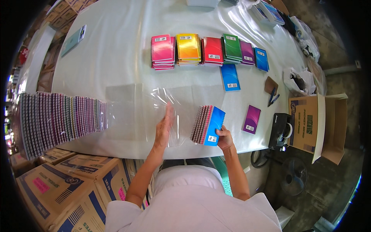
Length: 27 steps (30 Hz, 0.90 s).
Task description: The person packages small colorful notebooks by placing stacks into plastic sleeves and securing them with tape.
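In my right hand [225, 139] is a thick stack of small spiral notebooks [215, 125], tilted so that a blue cover faces up and the bound edges show on its left. My thumb lies over the blue cover. My left hand [165, 125], fingers stretched out and seen edge-on, is at a clear plastic bag [176, 120] lying on the table; whether the fingers are inside it or on top, I cannot tell. A single purple notebook [252, 119] lies to the right of the stack.
Farther back stand piles of pink [162, 50], yellow [188, 46], red [212, 49] and green notebooks [232, 46]. A long row of spiral notebooks [58, 118] fills the left. To the right are pliers [273, 96], a tape dispenser [279, 129] and an open carton [309, 123].
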Each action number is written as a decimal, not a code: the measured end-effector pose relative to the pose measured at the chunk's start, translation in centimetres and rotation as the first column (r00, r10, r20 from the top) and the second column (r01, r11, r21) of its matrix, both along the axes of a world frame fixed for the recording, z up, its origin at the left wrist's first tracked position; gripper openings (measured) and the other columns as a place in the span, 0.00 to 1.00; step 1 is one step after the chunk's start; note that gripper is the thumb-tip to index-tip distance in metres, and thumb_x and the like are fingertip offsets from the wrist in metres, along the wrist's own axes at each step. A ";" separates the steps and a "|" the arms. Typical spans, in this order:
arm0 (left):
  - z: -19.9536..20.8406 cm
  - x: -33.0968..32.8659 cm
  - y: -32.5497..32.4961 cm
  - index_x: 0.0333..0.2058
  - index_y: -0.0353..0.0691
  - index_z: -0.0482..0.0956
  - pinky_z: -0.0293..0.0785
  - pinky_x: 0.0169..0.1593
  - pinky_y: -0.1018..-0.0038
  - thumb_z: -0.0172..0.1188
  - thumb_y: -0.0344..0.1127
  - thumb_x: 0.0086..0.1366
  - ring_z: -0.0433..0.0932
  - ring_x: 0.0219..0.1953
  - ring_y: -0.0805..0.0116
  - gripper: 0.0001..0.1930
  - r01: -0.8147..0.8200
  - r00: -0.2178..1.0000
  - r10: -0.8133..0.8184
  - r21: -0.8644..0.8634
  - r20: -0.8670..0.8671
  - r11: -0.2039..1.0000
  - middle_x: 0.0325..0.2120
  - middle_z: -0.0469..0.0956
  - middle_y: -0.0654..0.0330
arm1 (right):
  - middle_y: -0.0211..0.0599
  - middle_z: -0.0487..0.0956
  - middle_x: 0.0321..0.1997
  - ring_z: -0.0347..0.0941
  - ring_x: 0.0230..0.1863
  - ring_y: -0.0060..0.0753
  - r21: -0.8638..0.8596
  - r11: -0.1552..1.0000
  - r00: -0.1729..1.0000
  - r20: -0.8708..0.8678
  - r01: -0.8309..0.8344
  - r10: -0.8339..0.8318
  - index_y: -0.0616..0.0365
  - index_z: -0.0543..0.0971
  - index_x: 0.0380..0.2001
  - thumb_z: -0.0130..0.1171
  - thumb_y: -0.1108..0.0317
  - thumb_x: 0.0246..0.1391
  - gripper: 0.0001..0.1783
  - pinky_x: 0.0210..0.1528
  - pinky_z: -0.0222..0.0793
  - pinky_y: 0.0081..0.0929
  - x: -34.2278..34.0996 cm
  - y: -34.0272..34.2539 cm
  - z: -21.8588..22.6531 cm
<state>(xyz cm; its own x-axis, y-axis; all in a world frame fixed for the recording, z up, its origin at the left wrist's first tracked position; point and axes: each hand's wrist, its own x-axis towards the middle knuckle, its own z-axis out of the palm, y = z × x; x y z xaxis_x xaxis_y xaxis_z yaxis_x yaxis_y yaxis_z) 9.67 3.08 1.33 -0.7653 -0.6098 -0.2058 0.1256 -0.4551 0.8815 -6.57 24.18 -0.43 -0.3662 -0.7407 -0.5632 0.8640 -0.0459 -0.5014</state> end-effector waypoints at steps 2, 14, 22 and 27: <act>-0.1 -0.4 0.3 0.67 0.37 0.50 0.44 0.69 0.70 0.38 0.45 0.73 0.50 0.69 0.67 0.29 0.192 0.981 -0.192 0.019 0.017 0.981 0.67 0.53 0.57 | 0.45 0.77 0.51 0.76 0.49 0.41 -0.119 0.993 0.999 0.046 0.022 -0.017 0.68 0.67 0.56 0.72 0.65 0.38 0.40 0.54 0.71 0.40 0.0 0.0 -0.4; 0.0 2.4 -1.3 0.66 0.39 0.54 0.52 0.66 0.67 0.43 0.41 0.71 0.59 0.65 0.63 0.27 -0.248 0.969 0.245 0.259 0.045 0.934 0.68 0.52 0.60 | 0.44 0.77 0.52 0.76 0.50 0.40 -0.152 0.975 0.983 0.117 0.161 -0.144 0.67 0.70 0.54 0.67 0.62 0.47 0.33 0.58 0.70 0.39 -1.4 0.4 -1.3; 5.0 1.8 -0.7 0.63 0.37 0.59 0.56 0.65 0.62 0.49 0.19 0.61 0.54 0.67 0.51 0.30 0.165 0.897 0.357 -0.946 0.262 0.281 0.66 0.52 0.48 | 0.43 0.77 0.51 0.75 0.51 0.41 0.027 0.988 0.988 0.019 0.151 -0.151 0.68 0.72 0.50 0.65 0.62 0.48 0.29 0.57 0.69 0.39 -1.7 0.2 -0.8; -0.5 -0.5 2.2 0.60 0.42 0.66 0.53 0.66 0.55 0.57 0.24 0.57 0.54 0.66 0.41 0.30 0.342 0.892 0.207 -0.900 0.402 0.272 0.62 0.58 0.45 | 0.41 0.76 0.53 0.74 0.53 0.40 0.043 0.963 0.964 0.009 0.265 -0.266 0.66 0.70 0.53 0.65 0.63 0.48 0.30 0.59 0.67 0.39 -1.3 -0.4 0.1</act>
<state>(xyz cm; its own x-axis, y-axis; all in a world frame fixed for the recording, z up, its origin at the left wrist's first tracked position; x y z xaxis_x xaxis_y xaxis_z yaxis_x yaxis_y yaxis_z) 9.17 5.24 0.87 -0.8305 -0.5175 0.2059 -0.3040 0.7310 0.6110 -7.84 23.78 -0.34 -0.5381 -0.5943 -0.5977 0.8309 -0.2546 -0.4948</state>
